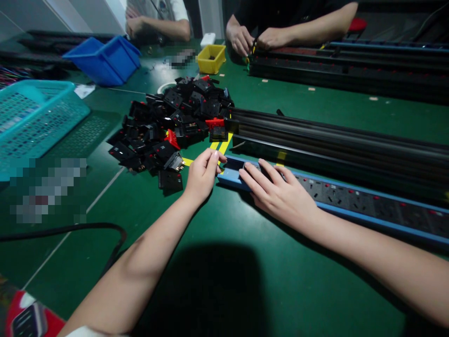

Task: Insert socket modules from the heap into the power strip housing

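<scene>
A long power strip (336,196) with a blue channel and black socket modules lies slantwise across the table. My right hand (280,189) rests flat on it with fingers apart, over the modules close to the strip's left end. Beneath those fingers a module is mostly hidden. My left hand (203,173) is closed, thumb and fingers together, at the channel's open left end; whatever it pinches is hidden. Left of the strip spreads a heap of loose black socket modules (175,117), some with red parts.
Black rails (315,135) lie behind the strip. A yellow bin (211,60), a blue bin (103,61) and a turquoise basket (38,121) stand farther off. Two people sit opposite, one with hands (256,41) at another rail. A black cable (70,228) lies at left.
</scene>
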Motion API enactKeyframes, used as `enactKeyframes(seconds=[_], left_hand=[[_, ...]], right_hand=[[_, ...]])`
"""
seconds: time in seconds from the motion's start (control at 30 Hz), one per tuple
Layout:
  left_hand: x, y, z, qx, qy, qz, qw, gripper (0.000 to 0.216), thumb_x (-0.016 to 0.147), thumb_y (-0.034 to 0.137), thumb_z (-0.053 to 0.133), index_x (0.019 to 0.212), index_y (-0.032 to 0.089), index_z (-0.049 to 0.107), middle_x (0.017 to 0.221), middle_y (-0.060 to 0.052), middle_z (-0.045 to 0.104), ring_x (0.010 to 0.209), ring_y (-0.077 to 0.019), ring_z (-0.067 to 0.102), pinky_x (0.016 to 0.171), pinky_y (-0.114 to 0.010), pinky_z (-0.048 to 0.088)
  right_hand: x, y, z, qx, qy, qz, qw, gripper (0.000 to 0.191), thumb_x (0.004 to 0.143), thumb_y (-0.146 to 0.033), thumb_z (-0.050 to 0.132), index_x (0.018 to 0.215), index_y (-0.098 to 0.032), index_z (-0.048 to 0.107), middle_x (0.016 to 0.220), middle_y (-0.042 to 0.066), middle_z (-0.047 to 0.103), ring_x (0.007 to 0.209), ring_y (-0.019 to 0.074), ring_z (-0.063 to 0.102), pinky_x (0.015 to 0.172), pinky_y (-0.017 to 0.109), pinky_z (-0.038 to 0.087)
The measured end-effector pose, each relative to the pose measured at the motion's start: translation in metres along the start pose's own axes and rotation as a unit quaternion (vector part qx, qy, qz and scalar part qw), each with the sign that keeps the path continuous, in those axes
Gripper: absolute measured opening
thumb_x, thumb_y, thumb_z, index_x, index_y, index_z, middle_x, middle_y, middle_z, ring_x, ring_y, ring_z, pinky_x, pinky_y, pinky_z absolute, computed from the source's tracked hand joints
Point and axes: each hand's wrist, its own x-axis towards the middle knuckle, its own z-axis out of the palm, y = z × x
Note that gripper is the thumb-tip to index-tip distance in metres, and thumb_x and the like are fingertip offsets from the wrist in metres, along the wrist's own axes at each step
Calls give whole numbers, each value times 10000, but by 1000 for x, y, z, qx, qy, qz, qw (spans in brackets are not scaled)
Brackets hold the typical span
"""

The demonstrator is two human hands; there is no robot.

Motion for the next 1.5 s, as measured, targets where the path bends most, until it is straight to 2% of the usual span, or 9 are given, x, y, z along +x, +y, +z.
enactKeyframes(seconds=[0.2,0.33,0.53,0.73,0.9,1.07,1.33,1.5], left_hand=[[2,-3,0,-13,3,-9,1000,390,1003,496,434,864,200,647,793,-12,660,641,-128,590,646,-263,453],[2,-5,1,-23,7,-19,1000,385,998,502,437,864,204,640,798,-18,664,633,-128,588,629,-260,458],[6,-14,4,-90,39,-41,994,265,968,467,519,1013,211,571,885,-19,663,601,-97,572,598,-239,481],[8,-17,3,-104,44,-42,993,247,969,445,525,1044,209,526,896,-18,655,576,-78,554,582,-226,475],[7,-17,3,-107,45,-48,992,282,950,478,548,1049,215,527,872,-8,638,578,-83,560,572,-225,467],[8,-17,3,-107,46,-50,992,273,944,473,559,1036,217,531,864,-6,634,569,-83,556,571,-227,465],[8,-16,2,-107,42,-51,992,248,947,445,567,1036,216,534,861,-5,649,567,-79,559,568,-221,466],[8,-17,2,-114,42,-51,991,241,940,433,583,1031,214,537,856,-4,656,560,-74,560,562,-214,472]], right_hand=[[4,4,-7,52,-28,21,998,527,1005,-231,480,1527,-201,421,1579,77,456,1357,338,462,982,466,407],[6,11,-10,77,-35,21,996,515,1001,-251,515,1509,-210,439,1562,81,480,1331,319,474,962,441,401],[13,27,-17,120,-78,-12,990,591,951,-342,628,1496,-214,439,1535,87,501,1231,318,521,872,406,449],[14,30,-15,170,-94,-13,981,647,959,-301,602,1547,-186,357,1577,146,419,1231,309,520,922,425,483],[11,30,-11,128,-95,-40,986,739,955,-255,565,1613,-308,233,1692,46,217,1232,330,508,882,439,493],[11,29,-9,103,-99,-51,988,732,961,-223,516,1620,-317,211,1676,15,256,1231,343,504,863,431,483],[13,24,-11,90,-90,-38,991,657,968,-199,483,1594,-276,301,1652,47,329,1154,335,531,817,422,470],[14,23,-12,98,-96,-34,990,605,971,-201,481,1560,-258,358,1630,31,375,1149,346,519,819,415,458]])
